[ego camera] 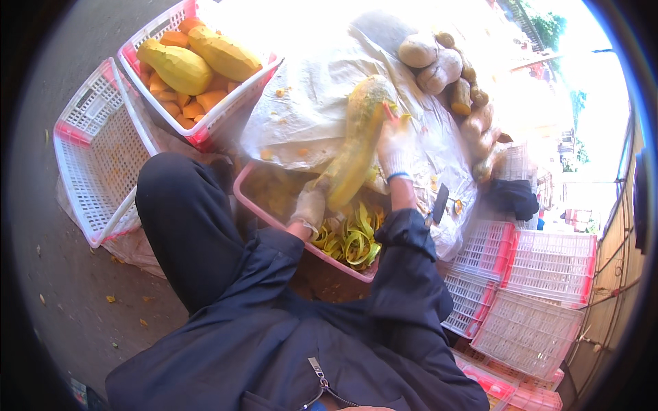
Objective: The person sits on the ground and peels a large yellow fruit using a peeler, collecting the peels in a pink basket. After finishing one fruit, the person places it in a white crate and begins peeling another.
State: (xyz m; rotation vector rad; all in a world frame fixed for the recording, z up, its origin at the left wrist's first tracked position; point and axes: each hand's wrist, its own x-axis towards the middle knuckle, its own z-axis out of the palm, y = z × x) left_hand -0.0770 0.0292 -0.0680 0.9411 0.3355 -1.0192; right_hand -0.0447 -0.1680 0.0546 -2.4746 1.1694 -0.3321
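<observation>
A long, curved squash (360, 128), partly peeled, slants over a pink-rimmed plastic tub (267, 216). Its lower end is gripped by my left hand (311, 203), in a soiled work glove. My right hand (397, 149), in a white knit glove, holds a red-handled tool (389, 112) against the squash's upper side; it looks like a peeler, but blur hides its blade. Curled green-yellow peelings (357, 239) lie in the tub below. White plastic sheeting (303, 113) spreads behind the squash, with small orange scraps on it. A dark-bladed knife (439, 204) rests on the sheeting to the right of my right forearm.
At upper left, a crate (198, 134) holds orange squash chunks (198, 109) and two peeled squashes (177, 67). Another white and pink crate (103, 154) stands beside it. Large tubers or gourds (442, 69) line the sheeting's far right edge. Several crates (550, 264) are stacked at right.
</observation>
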